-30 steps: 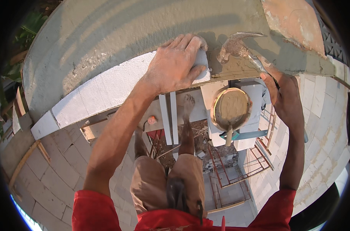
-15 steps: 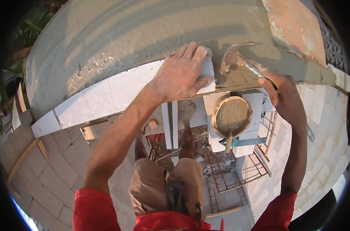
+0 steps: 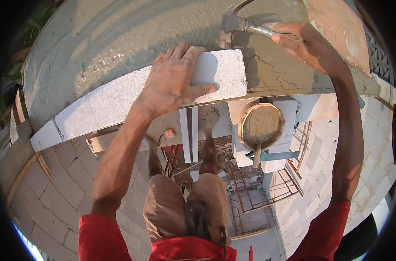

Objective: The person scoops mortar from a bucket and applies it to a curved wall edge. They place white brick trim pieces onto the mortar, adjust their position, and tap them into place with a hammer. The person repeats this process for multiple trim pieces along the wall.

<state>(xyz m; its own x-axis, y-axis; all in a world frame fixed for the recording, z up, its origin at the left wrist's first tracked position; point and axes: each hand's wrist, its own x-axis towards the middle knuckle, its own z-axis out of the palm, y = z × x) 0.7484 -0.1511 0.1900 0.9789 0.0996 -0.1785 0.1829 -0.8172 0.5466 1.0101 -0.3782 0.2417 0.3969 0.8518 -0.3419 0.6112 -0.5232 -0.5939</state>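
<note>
My left hand (image 3: 174, 82) lies with thumb and fingers spread on a white lightweight block (image 3: 228, 71) near its right end. Farther left the pale blocks continue along the near edge of the grey mortar-covered slab (image 3: 132, 30). In my right hand (image 3: 309, 45) is a claw hammer (image 3: 239, 24), gripped by its metal shaft. The hammer's head is just beyond the block's far right edge, with its claw pointing away from me. I cannot tell whether its face touches the block. Wet mortar (image 3: 278, 71) extends right of the block end.
Below the slab edge, a round bucket of mortar (image 3: 262, 126) stands on pale boards with a trowel handle and a teal-handled saw (image 3: 280, 155) beside it. An orange tape measure (image 3: 169, 133) lies near my feet. Red scaffold frames (image 3: 267, 191) stand far below, between block walls (image 3: 354, 161).
My right hand has swung the hammer up and left, toward the block's far edge. My left hand has slid left along the block, uncovering its right end.
</note>
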